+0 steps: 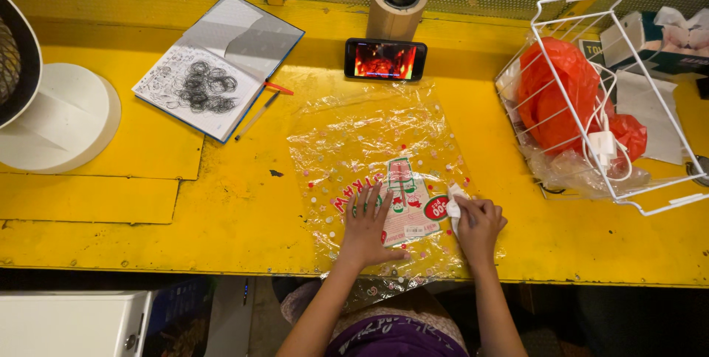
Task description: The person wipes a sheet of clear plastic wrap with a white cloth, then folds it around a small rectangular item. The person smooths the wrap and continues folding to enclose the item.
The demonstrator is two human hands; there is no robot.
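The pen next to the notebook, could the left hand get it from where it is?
Probably yes. The left hand lies flat on the clear printed bag, and only bare yellow table lies between it and the pen, though the arm would have to stretch.

Open bench to your left; right side and back edge were crowded.

Your left hand (367,228) lay flat on the printed plastic bag (369,158), your right hand (478,225) just beside it at the bag's right edge. Bare yellow table (236,209) ran left of the bag up to the open notebook (218,65) and pen (257,115). Phone (385,59) and cardboard roll (397,4) blocked the back. White wire basket (591,98) stood close on the right, white fan base (63,117) far left.
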